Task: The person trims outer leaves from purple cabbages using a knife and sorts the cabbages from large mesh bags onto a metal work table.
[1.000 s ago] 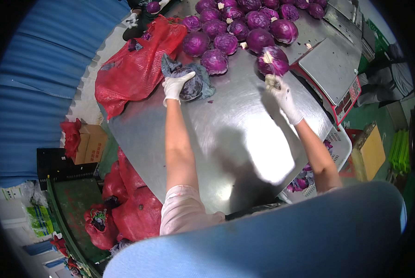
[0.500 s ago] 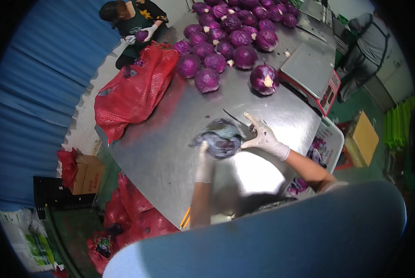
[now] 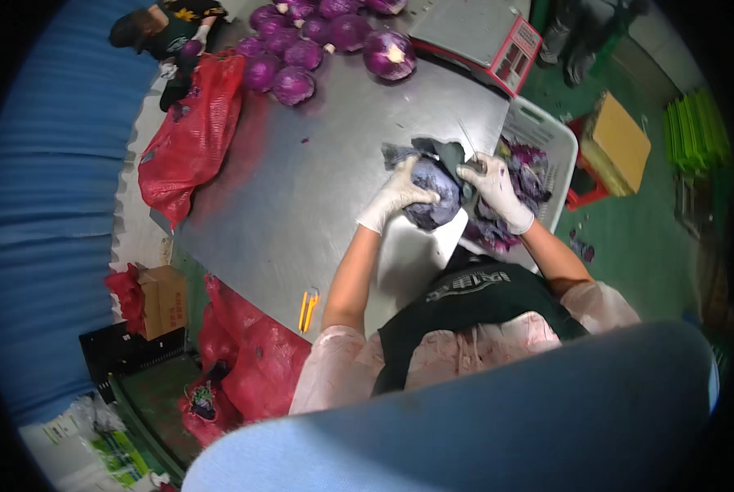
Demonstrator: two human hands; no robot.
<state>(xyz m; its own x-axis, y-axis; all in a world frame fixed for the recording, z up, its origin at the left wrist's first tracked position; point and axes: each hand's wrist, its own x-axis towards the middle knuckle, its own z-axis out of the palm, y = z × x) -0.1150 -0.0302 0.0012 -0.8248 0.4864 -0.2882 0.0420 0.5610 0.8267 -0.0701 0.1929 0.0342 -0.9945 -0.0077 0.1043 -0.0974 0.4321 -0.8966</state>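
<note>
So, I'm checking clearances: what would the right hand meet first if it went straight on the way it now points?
The right hand would probably first meet the loose dark outer leaf of the held red cabbage, directly ahead; whether they touch is unclear.

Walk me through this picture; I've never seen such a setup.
No machine here: these are a person's own gloved hands, seen from above by a wide fisheye camera worn on the head. The left hand grips a dull purple cabbage; the right hand touches its loose outer leaf, and what looks like a thin blade sticks out there. Farther back on the metal table lie bright purple cabbages, with a red-bodied scale to their right and a red mesh sack to their left. A yellow tool lies near the close edge; a white basket of leaves is at right.
</note>
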